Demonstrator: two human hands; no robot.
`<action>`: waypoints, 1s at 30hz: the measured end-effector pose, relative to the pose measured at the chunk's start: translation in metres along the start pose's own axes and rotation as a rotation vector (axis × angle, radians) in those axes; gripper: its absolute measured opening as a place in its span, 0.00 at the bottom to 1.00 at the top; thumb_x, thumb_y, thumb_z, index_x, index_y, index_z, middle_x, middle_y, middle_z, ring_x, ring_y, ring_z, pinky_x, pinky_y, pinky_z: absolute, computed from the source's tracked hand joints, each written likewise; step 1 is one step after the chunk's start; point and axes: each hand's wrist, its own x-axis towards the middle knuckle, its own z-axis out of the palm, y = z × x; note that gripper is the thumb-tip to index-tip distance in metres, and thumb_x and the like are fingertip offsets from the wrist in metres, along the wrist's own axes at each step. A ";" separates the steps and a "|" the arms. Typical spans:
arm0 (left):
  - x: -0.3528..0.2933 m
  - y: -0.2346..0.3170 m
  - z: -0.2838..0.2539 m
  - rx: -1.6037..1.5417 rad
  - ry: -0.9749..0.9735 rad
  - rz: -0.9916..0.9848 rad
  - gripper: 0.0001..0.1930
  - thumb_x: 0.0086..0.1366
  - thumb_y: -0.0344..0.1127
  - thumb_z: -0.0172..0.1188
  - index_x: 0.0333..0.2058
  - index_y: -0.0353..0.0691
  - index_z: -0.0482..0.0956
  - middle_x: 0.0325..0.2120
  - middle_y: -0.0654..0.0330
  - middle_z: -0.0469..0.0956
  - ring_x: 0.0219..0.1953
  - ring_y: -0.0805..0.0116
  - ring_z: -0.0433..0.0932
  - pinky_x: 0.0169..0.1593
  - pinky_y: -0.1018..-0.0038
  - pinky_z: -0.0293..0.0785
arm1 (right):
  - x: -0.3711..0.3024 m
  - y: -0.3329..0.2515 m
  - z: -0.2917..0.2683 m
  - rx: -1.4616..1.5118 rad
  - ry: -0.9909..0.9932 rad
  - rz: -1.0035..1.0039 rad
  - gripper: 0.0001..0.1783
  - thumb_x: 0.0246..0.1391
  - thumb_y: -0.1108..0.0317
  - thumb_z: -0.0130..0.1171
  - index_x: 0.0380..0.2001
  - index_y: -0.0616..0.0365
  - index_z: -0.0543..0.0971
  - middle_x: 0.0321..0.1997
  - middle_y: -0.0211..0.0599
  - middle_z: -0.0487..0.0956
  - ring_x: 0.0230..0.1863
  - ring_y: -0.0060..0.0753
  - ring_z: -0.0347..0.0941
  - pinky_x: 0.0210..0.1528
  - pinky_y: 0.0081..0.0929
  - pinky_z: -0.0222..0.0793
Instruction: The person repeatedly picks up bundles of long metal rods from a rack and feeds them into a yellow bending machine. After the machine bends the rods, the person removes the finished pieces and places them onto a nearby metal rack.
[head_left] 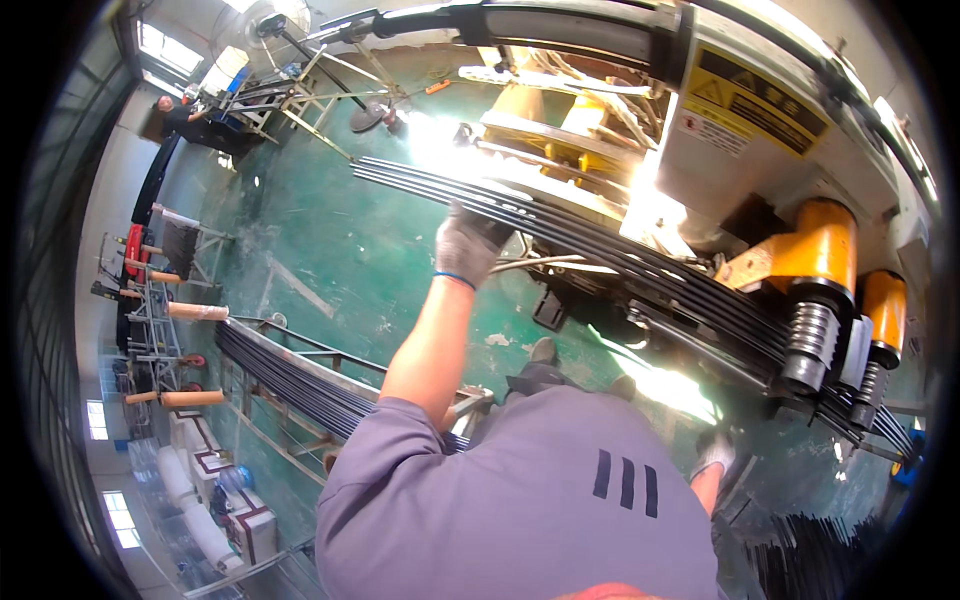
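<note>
A bundle of long, thin black rods (pixel 560 235) runs slantwise from the upper middle down to the right, into a machine. My left hand (pixel 468 245), in a grey work glove with a blue cuff edge, is closed around the rods near their far-left end. Its thumb shows on the near side; the other fingers are mostly hidden by the rods. Low on the right, beside my body, is my right hand (pixel 713 452) in a pale glove. It is away from the bundle, and its fingers are too small and dark to make out.
The machine (pixel 745 110) has orange cylinders (pixel 825 240) and springs at the right. Behind my left arm, a metal rack (pixel 270 330) holds more dark rods. More black rods (pixel 810 560) are piled low right. A fan (pixel 265 30) and another person (pixel 190 120) are far left.
</note>
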 end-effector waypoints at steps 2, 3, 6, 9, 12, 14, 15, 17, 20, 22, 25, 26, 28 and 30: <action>0.027 0.063 -0.036 0.007 -0.027 0.111 0.29 0.72 0.59 0.43 0.53 0.38 0.72 0.52 0.46 0.75 0.56 0.44 0.72 0.63 0.45 0.65 | -0.027 0.002 0.005 -0.198 0.170 0.109 0.06 0.57 0.66 0.62 0.34 0.55 0.78 0.25 0.31 0.77 0.19 0.29 0.71 0.19 0.29 0.63; 0.045 0.096 -0.056 -0.014 -0.008 0.142 0.29 0.72 0.59 0.43 0.52 0.38 0.73 0.50 0.46 0.76 0.54 0.44 0.73 0.62 0.45 0.66 | -0.038 0.001 0.008 -0.290 0.258 0.155 0.06 0.57 0.65 0.62 0.33 0.55 0.77 0.24 0.32 0.77 0.18 0.29 0.70 0.18 0.29 0.61; 0.087 0.186 -0.101 0.067 0.140 0.345 0.30 0.71 0.59 0.45 0.54 0.36 0.70 0.49 0.47 0.75 0.54 0.46 0.73 0.61 0.45 0.67 | -0.088 0.003 0.036 -0.438 0.399 0.234 0.07 0.57 0.65 0.61 0.32 0.56 0.77 0.22 0.33 0.75 0.16 0.30 0.69 0.16 0.30 0.58; 0.108 0.236 -0.109 0.138 0.328 0.393 0.35 0.72 0.60 0.43 0.62 0.34 0.59 0.58 0.49 0.67 0.56 0.49 0.70 0.57 0.47 0.71 | -0.125 0.022 0.038 -0.507 0.395 0.244 0.07 0.58 0.67 0.60 0.30 0.58 0.77 0.20 0.33 0.74 0.15 0.30 0.67 0.16 0.31 0.58; 0.121 0.255 -0.112 0.369 0.346 0.412 0.30 0.73 0.58 0.42 0.57 0.33 0.64 0.53 0.49 0.71 0.57 0.50 0.70 0.56 0.47 0.71 | -0.151 0.044 0.022 -0.571 0.334 0.233 0.07 0.58 0.68 0.59 0.28 0.59 0.76 0.19 0.34 0.73 0.15 0.30 0.67 0.17 0.32 0.58; 0.132 0.255 -0.121 0.402 0.191 0.282 0.28 0.74 0.56 0.42 0.54 0.34 0.68 0.51 0.50 0.74 0.54 0.50 0.73 0.54 0.49 0.74 | -0.157 0.051 0.017 -0.617 0.292 0.223 0.08 0.58 0.69 0.58 0.26 0.60 0.76 0.19 0.35 0.72 0.15 0.31 0.67 0.18 0.32 0.59; 0.125 0.248 -0.117 0.454 0.081 0.227 0.28 0.74 0.56 0.41 0.53 0.34 0.68 0.51 0.50 0.74 0.53 0.50 0.73 0.53 0.49 0.74 | -0.160 0.048 0.018 -0.651 0.264 0.174 0.07 0.58 0.69 0.58 0.27 0.60 0.76 0.19 0.35 0.73 0.16 0.31 0.67 0.18 0.32 0.60; 0.118 0.245 -0.123 0.426 -0.048 0.155 0.27 0.75 0.55 0.40 0.55 0.36 0.68 0.54 0.48 0.73 0.52 0.49 0.75 0.53 0.48 0.75 | -0.156 0.035 0.024 -0.732 0.222 0.130 0.07 0.58 0.69 0.58 0.29 0.61 0.77 0.20 0.36 0.73 0.17 0.31 0.68 0.19 0.33 0.61; 0.098 0.251 -0.113 0.457 -0.042 0.068 0.27 0.75 0.55 0.39 0.58 0.37 0.66 0.54 0.47 0.72 0.53 0.48 0.75 0.53 0.48 0.75 | -0.153 0.015 0.058 -0.808 0.261 0.217 0.07 0.57 0.69 0.59 0.34 0.63 0.77 0.22 0.37 0.75 0.18 0.32 0.69 0.20 0.32 0.63; 0.094 0.257 -0.113 0.489 -0.040 0.100 0.28 0.75 0.56 0.39 0.59 0.38 0.65 0.55 0.45 0.72 0.54 0.48 0.74 0.54 0.49 0.75 | -0.150 0.007 0.086 -0.714 0.289 0.212 0.09 0.57 0.69 0.59 0.38 0.63 0.77 0.23 0.37 0.75 0.18 0.32 0.70 0.20 0.31 0.64; 0.097 0.261 -0.109 0.460 0.019 0.167 0.27 0.75 0.55 0.40 0.58 0.39 0.67 0.54 0.44 0.72 0.53 0.48 0.75 0.54 0.48 0.76 | -0.147 0.007 0.107 -0.544 0.269 0.176 0.11 0.57 0.69 0.60 0.41 0.63 0.76 0.24 0.37 0.75 0.19 0.32 0.70 0.20 0.30 0.65; 0.099 0.259 -0.107 0.468 0.015 0.160 0.27 0.74 0.56 0.40 0.58 0.40 0.67 0.54 0.44 0.72 0.53 0.48 0.75 0.54 0.48 0.76 | -0.140 0.007 0.103 -0.534 0.228 0.179 0.11 0.57 0.68 0.60 0.41 0.62 0.76 0.25 0.37 0.75 0.20 0.32 0.70 0.20 0.30 0.65; 0.101 0.251 -0.104 0.485 0.002 0.133 0.26 0.74 0.56 0.41 0.58 0.41 0.68 0.53 0.45 0.73 0.52 0.48 0.76 0.54 0.48 0.76 | -0.134 0.009 0.105 -0.686 0.159 0.103 0.14 0.57 0.66 0.60 0.43 0.63 0.76 0.28 0.39 0.77 0.24 0.33 0.72 0.26 0.31 0.67; 0.111 0.254 -0.121 0.442 -0.019 0.085 0.22 0.73 0.53 0.46 0.57 0.47 0.71 0.51 0.49 0.76 0.52 0.50 0.76 0.54 0.48 0.75 | -0.131 0.011 0.110 -1.014 0.126 -0.030 0.18 0.57 0.62 0.61 0.45 0.64 0.77 0.35 0.42 0.80 0.31 0.36 0.76 0.36 0.33 0.71</action>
